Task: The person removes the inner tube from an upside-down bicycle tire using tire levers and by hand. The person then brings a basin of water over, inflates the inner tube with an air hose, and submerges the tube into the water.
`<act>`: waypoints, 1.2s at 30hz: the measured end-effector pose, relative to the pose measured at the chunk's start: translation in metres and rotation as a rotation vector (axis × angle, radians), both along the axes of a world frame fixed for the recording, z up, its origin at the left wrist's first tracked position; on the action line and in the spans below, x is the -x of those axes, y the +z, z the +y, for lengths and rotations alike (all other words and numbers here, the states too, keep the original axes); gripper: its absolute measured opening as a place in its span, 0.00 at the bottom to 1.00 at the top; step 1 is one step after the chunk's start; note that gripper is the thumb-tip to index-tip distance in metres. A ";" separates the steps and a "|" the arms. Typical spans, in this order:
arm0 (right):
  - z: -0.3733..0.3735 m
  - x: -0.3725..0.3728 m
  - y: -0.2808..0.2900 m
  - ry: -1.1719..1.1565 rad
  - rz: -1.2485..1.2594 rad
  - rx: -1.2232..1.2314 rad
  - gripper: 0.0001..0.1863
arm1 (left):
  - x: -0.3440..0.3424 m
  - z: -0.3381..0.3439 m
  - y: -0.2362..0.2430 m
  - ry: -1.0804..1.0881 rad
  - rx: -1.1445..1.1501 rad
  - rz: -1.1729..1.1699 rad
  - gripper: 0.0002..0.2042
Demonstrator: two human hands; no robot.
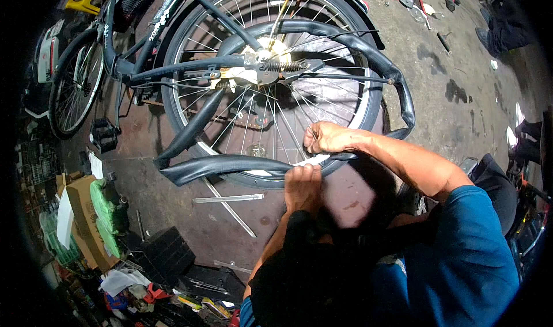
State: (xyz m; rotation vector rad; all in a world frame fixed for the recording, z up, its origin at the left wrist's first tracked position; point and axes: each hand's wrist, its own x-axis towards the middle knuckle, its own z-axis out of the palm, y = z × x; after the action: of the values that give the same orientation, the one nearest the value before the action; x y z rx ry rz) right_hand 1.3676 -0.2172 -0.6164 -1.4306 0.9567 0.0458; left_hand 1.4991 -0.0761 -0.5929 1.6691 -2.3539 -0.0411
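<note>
A bicycle wheel (364, 105) lies flat with a long, slack black inner tube (213, 166) looped over and around it, still near the hub (264, 56) with its spring and frame tubes. My left hand (303, 186) has its fingers wrapped over the tire and rim at the bottom. My right hand (322, 136) is closed just inside the rim, above and right of my left, its fingertips curled; what they hold is unclear. Two flat metal bars (229, 199) lie crossed on the surface below the tube, left of my left hand.
The bicycle's other wheel (74, 88) and a pedal (103, 134) are at left. A cardboard box (86, 223), green plastic (106, 212) and clutter occupy the lower left. Scattered tools (421, 4) lie at upper right, near another person's dark-clad leg and shoe (489, 39).
</note>
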 end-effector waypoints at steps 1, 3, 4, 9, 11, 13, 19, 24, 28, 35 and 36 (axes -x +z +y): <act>0.001 0.002 0.000 -0.086 -0.125 -0.103 0.14 | 0.000 0.000 0.004 -0.001 -0.061 -0.002 0.14; -0.003 -0.002 0.017 -0.009 -0.019 0.002 0.17 | -0.001 -0.001 0.007 0.001 -0.119 -0.006 0.15; -0.005 -0.006 0.028 0.066 0.087 0.105 0.20 | -0.002 -0.001 0.006 -0.011 -0.106 0.019 0.15; -0.004 -0.007 0.010 0.154 0.262 0.310 0.23 | 0.003 -0.004 0.013 -0.025 -0.161 0.011 0.15; -0.007 -0.002 0.011 0.141 0.183 0.238 0.18 | 0.004 -0.005 0.017 0.002 -0.223 -0.019 0.13; -0.010 0.003 0.024 0.004 -0.081 -0.175 0.14 | 0.002 -0.004 0.016 -0.001 -0.190 -0.004 0.13; -0.009 0.004 0.014 0.189 0.233 0.368 0.18 | 0.007 -0.004 0.013 -0.015 -0.170 0.018 0.14; -0.018 0.002 0.027 0.175 0.162 -0.024 0.13 | 0.007 -0.003 0.014 0.019 -0.155 -0.001 0.16; -0.016 0.009 0.030 0.068 0.018 -0.227 0.12 | 0.005 -0.001 0.008 0.005 -0.177 0.005 0.15; -0.014 -0.004 0.032 0.225 0.235 0.102 0.10 | 0.004 0.000 0.003 -0.007 -0.083 0.005 0.16; -0.014 -0.006 0.029 0.237 0.249 0.159 0.10 | 0.005 0.000 0.004 -0.006 -0.084 0.004 0.16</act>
State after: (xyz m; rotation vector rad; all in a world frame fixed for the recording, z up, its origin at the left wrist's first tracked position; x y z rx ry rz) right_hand 1.3732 -0.2311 -0.5878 -1.7084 1.0052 0.3368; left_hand 1.4946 -0.0758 -0.5893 1.6974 -2.3855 -0.1460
